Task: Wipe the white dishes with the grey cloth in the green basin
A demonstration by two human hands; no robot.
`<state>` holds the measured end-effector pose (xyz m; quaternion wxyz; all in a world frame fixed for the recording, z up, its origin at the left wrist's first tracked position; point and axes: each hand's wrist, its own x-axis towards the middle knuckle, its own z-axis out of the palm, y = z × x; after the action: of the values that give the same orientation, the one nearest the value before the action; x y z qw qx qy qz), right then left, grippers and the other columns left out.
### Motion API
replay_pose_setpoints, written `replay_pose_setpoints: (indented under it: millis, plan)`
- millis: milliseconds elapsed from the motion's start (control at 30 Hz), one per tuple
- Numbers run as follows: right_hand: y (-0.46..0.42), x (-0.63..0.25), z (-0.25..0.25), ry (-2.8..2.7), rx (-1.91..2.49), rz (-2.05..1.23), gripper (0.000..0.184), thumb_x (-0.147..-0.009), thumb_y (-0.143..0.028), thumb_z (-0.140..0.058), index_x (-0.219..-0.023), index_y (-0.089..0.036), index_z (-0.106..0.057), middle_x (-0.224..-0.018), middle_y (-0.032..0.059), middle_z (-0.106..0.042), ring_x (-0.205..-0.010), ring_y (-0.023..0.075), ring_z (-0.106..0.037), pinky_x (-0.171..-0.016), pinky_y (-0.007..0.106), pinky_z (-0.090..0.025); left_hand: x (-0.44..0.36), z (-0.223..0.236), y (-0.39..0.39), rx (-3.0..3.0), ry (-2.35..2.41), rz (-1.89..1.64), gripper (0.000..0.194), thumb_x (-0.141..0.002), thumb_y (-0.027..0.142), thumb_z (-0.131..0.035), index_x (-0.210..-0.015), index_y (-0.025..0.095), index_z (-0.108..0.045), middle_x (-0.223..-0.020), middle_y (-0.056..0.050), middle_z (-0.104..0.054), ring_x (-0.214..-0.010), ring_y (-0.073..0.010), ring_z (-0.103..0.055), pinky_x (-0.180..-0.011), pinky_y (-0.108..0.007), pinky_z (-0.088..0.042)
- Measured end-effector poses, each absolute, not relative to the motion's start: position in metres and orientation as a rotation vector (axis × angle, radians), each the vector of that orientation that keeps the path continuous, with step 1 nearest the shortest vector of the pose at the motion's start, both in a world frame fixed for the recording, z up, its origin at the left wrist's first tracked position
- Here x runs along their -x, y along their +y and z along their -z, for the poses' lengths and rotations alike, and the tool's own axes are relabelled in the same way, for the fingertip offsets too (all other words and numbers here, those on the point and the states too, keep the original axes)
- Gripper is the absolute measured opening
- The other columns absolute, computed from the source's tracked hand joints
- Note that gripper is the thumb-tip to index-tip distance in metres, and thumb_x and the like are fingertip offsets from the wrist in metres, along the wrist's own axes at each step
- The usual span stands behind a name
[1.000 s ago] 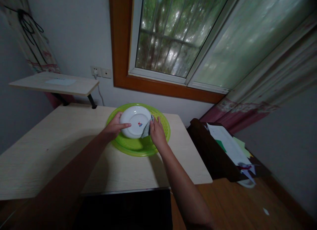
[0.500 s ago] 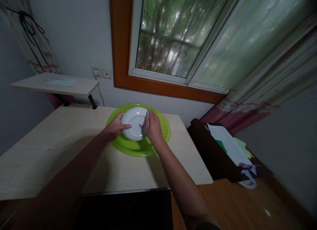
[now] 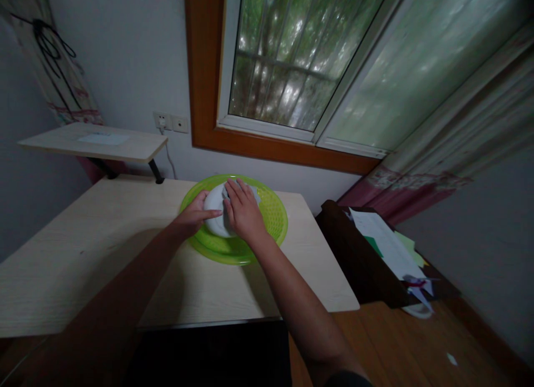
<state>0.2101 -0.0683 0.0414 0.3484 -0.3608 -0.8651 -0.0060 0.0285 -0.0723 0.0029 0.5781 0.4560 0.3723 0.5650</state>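
A white plate [image 3: 214, 212] is tilted above a round green plastic basket [image 3: 274, 220] on the table. My left hand [image 3: 195, 213] grips the plate at its left edge, thumb over the inner face and fingers behind. My right hand [image 3: 247, 213] lies across the plate's right half, fingers close together and pressing a grey cloth [image 3: 256, 194] against it. Only edges of the cloth show around the fingers. The print in the plate's middle is covered by this hand.
The pale wooden table [image 3: 104, 270] carries a small raised shelf [image 3: 142, 145] at its back left. A wall socket [image 3: 162, 121] with a plug sits behind. Right of the table, a dark brown piece of furniture [image 3: 346, 253] bears papers [image 3: 384, 239]. A barred window is ahead.
My right hand has moved left with the cloth, from the plate's right rim onto its middle, and now hides the print. My left hand and the plate stay almost in place.
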Motion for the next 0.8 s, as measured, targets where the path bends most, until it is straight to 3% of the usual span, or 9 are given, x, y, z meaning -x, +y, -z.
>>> replay_pose_setpoints:
  millis: [200,367,567,800]
  plan:
    - [-0.064,-0.232,-0.018,-2.079,1.049,-0.165,0.065,-0.103,-0.039,-0.042,-0.159,-0.011,-0.026,-0.165,0.0165,-0.028,-0.156,0.0276,-0.020,-0.128,0.052,-0.020,-0.029,-0.003,-0.072,-1.015,0.879,-1.371,0.074,-0.051,0.028,-0.094,-0.110,0.020,-0.050,-0.106,-0.006,-0.068,-0.102,-0.0302,-0.066,-0.091,-0.043,-0.052]
    - [-0.068,-0.247,0.002,-1.925,1.106,-0.480,0.079,-0.100,-0.054,-0.045,-0.162,-0.014,-0.018,-0.169,0.0150,-0.017,-0.157,0.0263,-0.016,-0.128,0.050,-0.017,-0.028,-0.002,-0.072,-1.000,0.867,-1.452,0.072,-0.054,0.026,-0.092,-0.112,0.020,-0.049,-0.111,-0.006,-0.067,-0.107,-0.0292,-0.064,-0.093,-0.043,-0.051]
    - [-0.061,-0.252,0.014,-1.673,1.165,-0.788,0.074,-0.095,-0.058,-0.050,-0.155,-0.016,-0.036,-0.161,0.0153,-0.037,-0.151,0.0263,-0.033,-0.126,0.049,-0.023,-0.028,-0.005,-0.073,-0.977,0.855,-1.503,0.070,-0.057,0.024,-0.089,-0.114,0.019,-0.048,-0.118,-0.007,-0.064,-0.113,-0.0283,-0.062,-0.100,-0.044,-0.049]
    - [-0.045,-0.257,0.023,-1.687,1.096,-0.767,0.065,-0.089,-0.045,-0.063,-0.147,-0.020,-0.047,-0.145,0.0129,-0.056,-0.134,0.0285,-0.053,-0.118,0.055,-0.036,-0.030,-0.010,-0.075,-0.953,0.868,-1.397,0.070,-0.058,0.024,-0.090,-0.113,0.021,-0.047,-0.119,-0.007,-0.063,-0.114,-0.0292,-0.062,-0.095,-0.043,-0.052]
